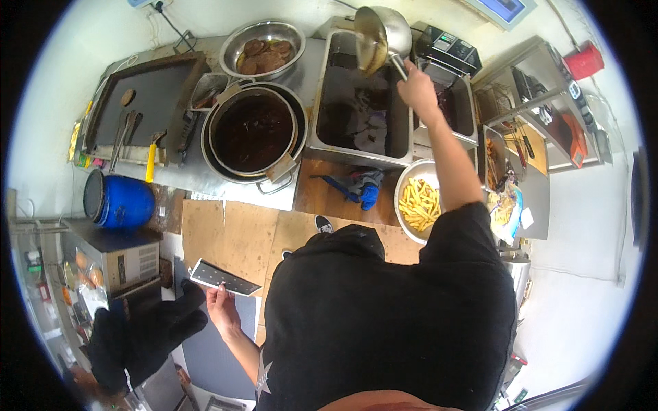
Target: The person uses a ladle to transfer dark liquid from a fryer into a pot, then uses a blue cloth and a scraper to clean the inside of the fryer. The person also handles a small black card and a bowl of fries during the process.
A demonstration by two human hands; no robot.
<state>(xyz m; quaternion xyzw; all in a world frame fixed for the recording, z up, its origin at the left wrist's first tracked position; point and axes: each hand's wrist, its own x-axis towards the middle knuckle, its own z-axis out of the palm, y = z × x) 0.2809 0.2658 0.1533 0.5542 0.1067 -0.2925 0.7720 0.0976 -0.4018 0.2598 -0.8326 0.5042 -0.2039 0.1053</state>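
My right hand (pixel 419 92) is closed around the handle of a round, deep steel pan (pixel 398 33). The pan is tipped on its side above the far end of a rectangular fryer tank (pixel 321 103), its mouth facing left. Dark oil (pixel 360 103) stands in that tank. Low on the left, my left hand (pixel 224 311) pinches the edge of a flat, dark perforated plate (pixel 221 277) with a pale rim, held over the floor. A large pot (pixel 216 110) of dark liquid sits inside a wider pan left of the tank.
A bowl of fries (pixel 419 205) stands by my right forearm. Behind the pot is a steel bowl (pixel 226 51) with cooked patties. Further left are a griddle (pixel 159 97), a yellow-handled scraper (pixel 151 162) and a blue drum (pixel 123 200). Another person's dark sleeve (pixel 154 329) is at lower left.
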